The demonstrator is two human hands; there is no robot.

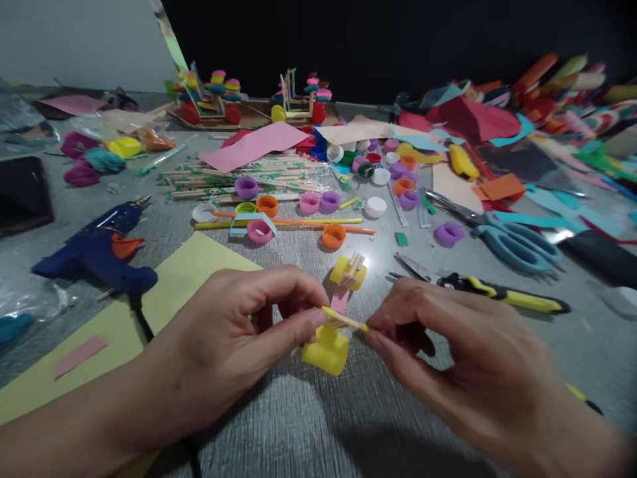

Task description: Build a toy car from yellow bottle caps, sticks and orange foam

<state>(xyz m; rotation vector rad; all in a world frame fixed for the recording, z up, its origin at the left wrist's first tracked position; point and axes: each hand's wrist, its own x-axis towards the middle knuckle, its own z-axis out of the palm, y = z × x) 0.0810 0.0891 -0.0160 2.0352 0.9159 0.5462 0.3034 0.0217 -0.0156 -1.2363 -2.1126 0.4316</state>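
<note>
My left hand [213, 338] and my right hand [462, 358] face each other over the table. Between their pinched fingertips runs a short wooden stick [352, 322] with yellow at both ends, one end at each hand. Just under it is a small model with yellow bottle caps [326, 352] at the near end. A pink paper strip [340, 300] leads to another pair of yellow caps [339, 271], topped by short wooden pieces [355, 269]. Whether the stick touches the model, I cannot tell.
Left lies a blue glue gun [99, 249] by yellow paper [199, 265]. Behind are several loose bottle caps [267, 206] and wrapped sticks [219, 179]. Blue-handled scissors [522, 242] and a yellow-black cutter [517, 295] lie right. Two small models [301, 99] stand at the back.
</note>
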